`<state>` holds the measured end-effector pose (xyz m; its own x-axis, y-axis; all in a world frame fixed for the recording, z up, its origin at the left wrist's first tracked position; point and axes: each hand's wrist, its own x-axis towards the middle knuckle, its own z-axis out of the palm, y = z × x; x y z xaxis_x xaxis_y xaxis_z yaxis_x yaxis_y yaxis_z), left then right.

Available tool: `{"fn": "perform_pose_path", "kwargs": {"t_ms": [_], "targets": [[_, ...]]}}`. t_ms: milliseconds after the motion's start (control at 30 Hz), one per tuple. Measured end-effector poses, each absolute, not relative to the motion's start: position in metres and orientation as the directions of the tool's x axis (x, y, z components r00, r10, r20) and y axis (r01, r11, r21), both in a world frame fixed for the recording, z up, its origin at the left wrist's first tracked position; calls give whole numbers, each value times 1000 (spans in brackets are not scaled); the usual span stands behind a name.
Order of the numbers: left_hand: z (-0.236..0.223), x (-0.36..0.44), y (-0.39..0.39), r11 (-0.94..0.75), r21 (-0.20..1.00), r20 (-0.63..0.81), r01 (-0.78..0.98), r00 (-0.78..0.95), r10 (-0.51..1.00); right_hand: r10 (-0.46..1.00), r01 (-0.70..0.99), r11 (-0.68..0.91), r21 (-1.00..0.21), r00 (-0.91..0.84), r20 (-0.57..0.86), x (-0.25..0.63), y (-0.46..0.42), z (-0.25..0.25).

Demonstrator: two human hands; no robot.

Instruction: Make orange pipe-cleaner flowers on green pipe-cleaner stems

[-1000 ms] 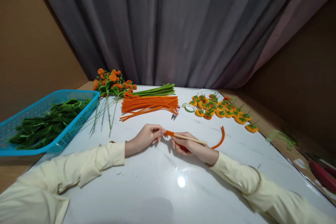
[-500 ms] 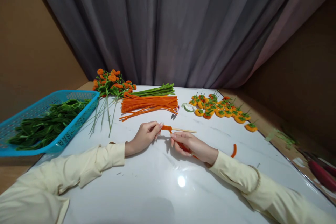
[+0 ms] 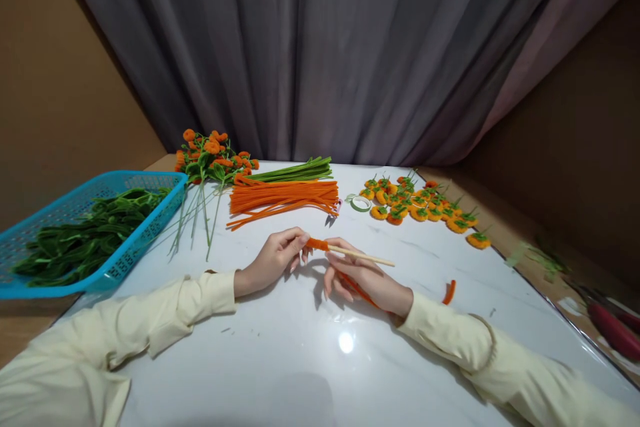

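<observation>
My left hand [image 3: 273, 260] pinches one end of a thin wooden stick [image 3: 367, 257], where an orange pipe cleaner [image 3: 317, 244] is coiled round it. The bare part of the stick points right and passes in front of my right hand [image 3: 373, 280]. That hand's thumb and index finger are at the coil's right end, while the other fingers curve loosely below. The loose length of pipe cleaner runs down across the right palm toward the wrist. Fingers partly hide where the strand leaves the coil. A short orange piece [image 3: 449, 292] lies right of my right hand.
Beyond my hands lie orange pipe cleaners [image 3: 283, 198], green stems [image 3: 300, 171], small scissors [image 3: 333, 213] and a tape roll [image 3: 361, 203]. Left are a blue basket [image 3: 113, 273] of green leaves and orange flowers [image 3: 212, 147]. Flower heads [image 3: 419, 214] sit right; red-handled pliers [image 3: 613, 328] lie far right.
The stick has turned, its free end now lower and nearer to me, over my right hand. My right fingers have shifted round the coil and spread a little. My left hand keeps its pinch.
</observation>
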<state>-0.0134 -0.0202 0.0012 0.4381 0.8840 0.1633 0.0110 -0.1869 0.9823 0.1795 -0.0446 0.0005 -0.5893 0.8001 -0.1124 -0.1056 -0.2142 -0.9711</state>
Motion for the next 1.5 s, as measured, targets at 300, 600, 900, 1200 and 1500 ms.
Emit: {"fn": "perform_pose_path", "kwargs": {"t_ms": [300,600,900,1200,1500], "targets": [[24,-13,-23,146,981,-46,-130,576,816,803,57,125,-990,-592,67,194,-34,11],[27,-12,-29,137,991,-102,-7,632,769,528,287,770,-570,-789,316,210,-34,49],[27,-11,-31,224,973,-133,-59,652,746,470,326,860,-392,-805,362,209,-46,46],[25,-8,-27,443,873,-191,-204,693,695,443,247,857,-452,-802,401,213,-43,54],[15,-7,-28,478,849,-229,-224,660,715,770,219,470,-855,-575,276,200,-41,25]]}}
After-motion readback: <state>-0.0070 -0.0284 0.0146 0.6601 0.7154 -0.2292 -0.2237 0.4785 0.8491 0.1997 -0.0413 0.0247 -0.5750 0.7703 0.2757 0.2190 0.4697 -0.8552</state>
